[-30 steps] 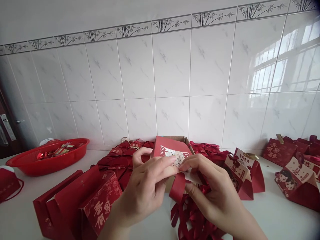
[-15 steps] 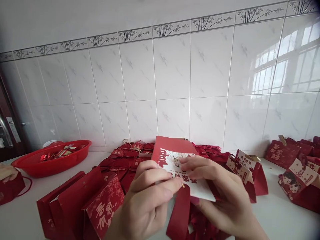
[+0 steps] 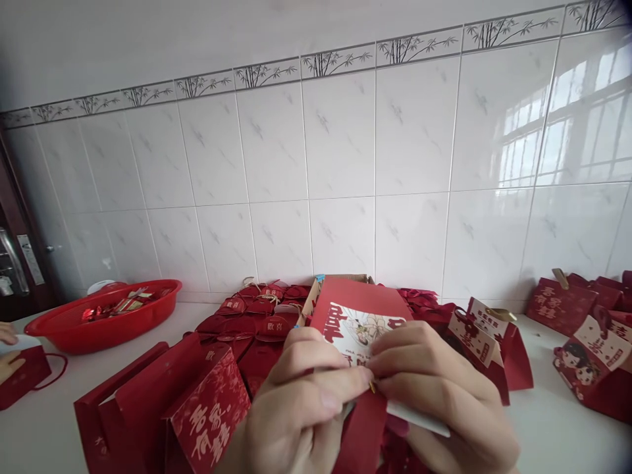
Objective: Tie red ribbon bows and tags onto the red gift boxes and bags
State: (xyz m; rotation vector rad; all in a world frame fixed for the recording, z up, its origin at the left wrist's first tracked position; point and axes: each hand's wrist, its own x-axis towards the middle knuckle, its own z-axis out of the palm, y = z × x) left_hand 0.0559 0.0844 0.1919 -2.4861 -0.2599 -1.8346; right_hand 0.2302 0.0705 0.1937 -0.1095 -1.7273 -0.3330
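Both hands are closed on a red-and-white printed card, held tilted in front of me. My left hand pinches its near left edge, fingertips meeting those of the other hand. My right hand grips the card's right side, with the thumb beneath it. A tiny gold-coloured piece pokes out between the fingertips; what it belongs to is hidden. Below them hangs a wide red strip. Just left of my left hand stand folded red gift boxes with pale lettering.
Several filled red pouches lie behind my hands, near a cardboard box. A red basin holds wrapped sweets. Finished-looking gift boxes stand on the right. At far left, another person's hand touches a red bag.
My right fingers have moved down the card to meet my left fingertips at the gold-coloured piece. The card has shifted slightly right. The other person's hand has moved on the bag.
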